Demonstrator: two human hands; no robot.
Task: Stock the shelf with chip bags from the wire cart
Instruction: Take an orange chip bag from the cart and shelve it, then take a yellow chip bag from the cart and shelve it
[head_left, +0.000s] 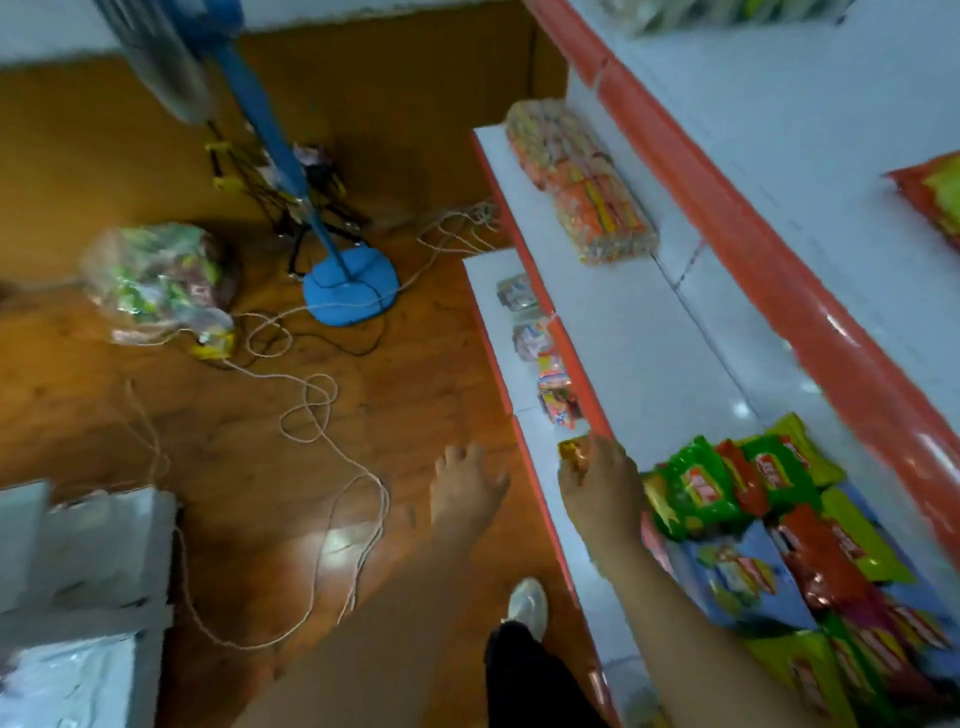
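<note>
Right hand sets a small snack packet at the shelf edge

The right hand (597, 483) pinches a small orange-brown packet (574, 451) against the red lip of the shelf (639, 353), apparently placing it into line with the small packets just beyond its fingertips. The left hand (467, 483) hangs spread and empty over the wooden floor (249, 447), just left of the right hand, likely for balance. Green and red chip bags (727, 483) lie piled just right of the right hand, already shelved. The wire cart is not clearly visible.
</note>
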